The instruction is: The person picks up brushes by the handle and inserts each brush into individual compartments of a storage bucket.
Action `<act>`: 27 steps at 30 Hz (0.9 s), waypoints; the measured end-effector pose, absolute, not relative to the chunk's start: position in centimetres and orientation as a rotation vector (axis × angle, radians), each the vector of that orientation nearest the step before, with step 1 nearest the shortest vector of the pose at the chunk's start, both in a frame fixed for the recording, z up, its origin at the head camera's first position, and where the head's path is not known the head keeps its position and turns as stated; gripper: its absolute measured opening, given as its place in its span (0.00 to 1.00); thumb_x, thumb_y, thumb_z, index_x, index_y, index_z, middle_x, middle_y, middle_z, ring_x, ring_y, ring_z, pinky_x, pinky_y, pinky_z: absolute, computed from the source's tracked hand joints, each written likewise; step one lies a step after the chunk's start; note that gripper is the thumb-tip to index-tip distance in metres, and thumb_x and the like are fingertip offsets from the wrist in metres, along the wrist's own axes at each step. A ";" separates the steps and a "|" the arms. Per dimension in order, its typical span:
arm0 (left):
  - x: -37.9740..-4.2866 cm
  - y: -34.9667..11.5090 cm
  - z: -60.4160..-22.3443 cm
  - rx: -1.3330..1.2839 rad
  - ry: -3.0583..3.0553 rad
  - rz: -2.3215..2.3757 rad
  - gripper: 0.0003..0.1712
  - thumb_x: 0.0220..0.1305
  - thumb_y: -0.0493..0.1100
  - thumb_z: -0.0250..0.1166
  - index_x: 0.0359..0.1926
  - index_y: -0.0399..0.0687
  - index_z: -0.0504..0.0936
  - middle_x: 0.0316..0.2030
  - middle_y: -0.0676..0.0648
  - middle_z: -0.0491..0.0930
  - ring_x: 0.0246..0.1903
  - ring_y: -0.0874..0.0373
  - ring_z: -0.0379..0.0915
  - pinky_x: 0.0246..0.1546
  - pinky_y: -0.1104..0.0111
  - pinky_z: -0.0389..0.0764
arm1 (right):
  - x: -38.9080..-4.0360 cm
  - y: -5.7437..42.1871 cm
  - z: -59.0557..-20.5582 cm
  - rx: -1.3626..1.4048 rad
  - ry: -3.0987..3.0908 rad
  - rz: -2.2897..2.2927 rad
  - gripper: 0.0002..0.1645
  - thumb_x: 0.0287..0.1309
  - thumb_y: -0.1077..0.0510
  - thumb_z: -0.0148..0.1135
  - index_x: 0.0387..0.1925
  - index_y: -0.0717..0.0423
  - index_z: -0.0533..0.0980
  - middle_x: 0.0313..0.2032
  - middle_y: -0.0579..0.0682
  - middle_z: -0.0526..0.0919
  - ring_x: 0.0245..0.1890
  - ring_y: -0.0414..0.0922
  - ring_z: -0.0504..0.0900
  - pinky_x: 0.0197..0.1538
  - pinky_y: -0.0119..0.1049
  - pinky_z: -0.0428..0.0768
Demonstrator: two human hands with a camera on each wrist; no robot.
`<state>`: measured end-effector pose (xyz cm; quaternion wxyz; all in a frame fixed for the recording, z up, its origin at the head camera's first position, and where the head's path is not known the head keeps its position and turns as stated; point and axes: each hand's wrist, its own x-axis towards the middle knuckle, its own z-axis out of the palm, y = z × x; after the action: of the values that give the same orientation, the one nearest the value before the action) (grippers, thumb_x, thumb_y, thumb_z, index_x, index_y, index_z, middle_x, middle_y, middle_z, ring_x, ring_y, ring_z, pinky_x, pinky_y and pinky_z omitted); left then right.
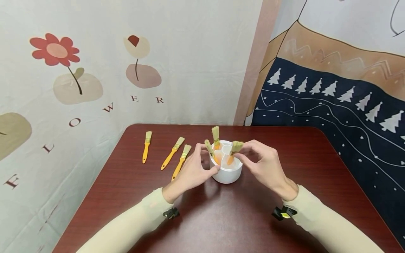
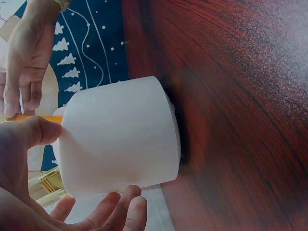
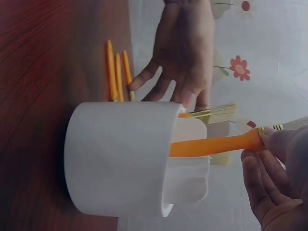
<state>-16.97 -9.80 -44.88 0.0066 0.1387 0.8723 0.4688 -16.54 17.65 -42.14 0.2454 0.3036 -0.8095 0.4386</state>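
A round white holder (image 1: 227, 176) with inner dividers stands upright on the table. My left hand (image 1: 195, 169) grips its left side, thumb at the rim and fingers along the wall. Between the thumb and fingers of my right hand (image 1: 265, 164) is a paintbrush (image 3: 216, 145) with an orange handle, pinched near the metal band. Its bristles point up, and the handle's lower end is inside the holder. Two more paintbrushes lean bristles up in other compartments, one at the back (image 1: 216, 133) and one at the left (image 1: 208, 146). The handle ends inside are partly hidden.
On the table left of the holder lie three similar paintbrushes: one far left (image 1: 146, 147), one in the middle (image 1: 172, 153), and one (image 1: 182, 161) close beside my left hand, partly hidden by it. The brown table (image 1: 284, 140) ends at printed cloth behind.
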 end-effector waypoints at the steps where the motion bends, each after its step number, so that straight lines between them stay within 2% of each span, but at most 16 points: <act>1: -17.0 -9.8 -44.9 0.434 2.726 1.467 0.40 0.69 0.52 0.83 0.72 0.55 0.70 0.68 0.42 0.88 0.62 0.47 0.92 0.66 0.45 0.90 | -16.6 17.6 -42.3 0.833 -2.225 1.162 0.20 0.60 0.71 0.87 0.49 0.52 0.91 0.45 0.45 0.96 0.43 0.38 0.94 0.50 0.22 0.90; 7: -17.0 -9.8 -44.8 0.437 2.720 1.463 0.40 0.69 0.51 0.82 0.73 0.54 0.69 0.69 0.41 0.88 0.61 0.47 0.92 0.65 0.46 0.90 | -16.9 17.4 -43.2 0.913 -2.234 1.025 0.22 0.57 0.71 0.89 0.51 0.52 0.92 0.46 0.46 0.96 0.44 0.42 0.93 0.53 0.20 0.87; 16: -17.0 -9.7 -44.8 0.432 2.731 1.445 0.40 0.70 0.51 0.81 0.73 0.55 0.69 0.69 0.42 0.88 0.59 0.47 0.92 0.63 0.47 0.90 | -17.4 16.8 -44.8 1.044 -2.126 0.856 0.23 0.53 0.75 0.89 0.45 0.54 0.88 0.43 0.48 0.91 0.40 0.43 0.89 0.43 0.35 0.92; 22: -16.9 -9.8 -44.8 0.452 2.729 1.440 0.40 0.70 0.50 0.81 0.74 0.54 0.68 0.69 0.42 0.88 0.57 0.46 0.93 0.61 0.49 0.89 | -17.4 16.4 -45.4 1.103 -2.100 0.800 0.22 0.52 0.75 0.88 0.43 0.55 0.88 0.42 0.48 0.90 0.42 0.43 0.88 0.42 0.33 0.92; 27: -17.0 -9.8 -44.8 0.464 2.723 1.447 0.41 0.70 0.51 0.81 0.75 0.54 0.68 0.69 0.42 0.87 0.56 0.45 0.94 0.61 0.49 0.90 | -17.3 16.3 -45.5 1.117 -2.126 0.802 0.23 0.52 0.72 0.90 0.46 0.55 0.88 0.42 0.48 0.90 0.40 0.41 0.88 0.39 0.31 0.91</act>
<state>-16.96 -9.82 -44.85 0.0116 0.1487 0.8732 0.4639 -17.26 16.28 -45.51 0.3003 0.4208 -0.8009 0.3022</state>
